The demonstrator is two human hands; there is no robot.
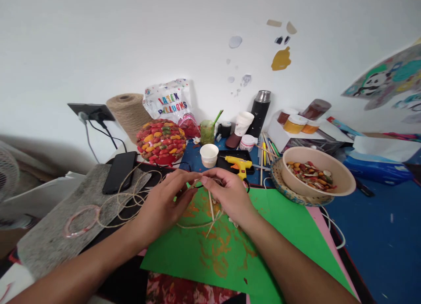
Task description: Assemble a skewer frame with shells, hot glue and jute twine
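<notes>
A length of thin beige twine (194,226) lay in a loose curve on a bright green sheet (283,207) streaked with orange-brown paint, directly beneath the hands, its curve meeting the lower end of a slim pale stick (211,205). Above it, the left hand (164,199) and the right hand (232,194) came together, their fingers bent and the tips meeting; I could not tell what either set gripped, as the contact was partly hidden. Loose pale coils of cord spread left of the left hand, near a black phone (120,172) on a grey felt mat (66,238). Just beyond the hands stood a white paper cup (209,156), beside a yellow glue gun (240,163). Farther back sat a rounded form covered in red and orange pieces (162,142), before a large brown twine spool (128,113). To the right, on the blue worktop (378,234), a cream plastic bowl (344,177) held small painted pieces.
</notes>
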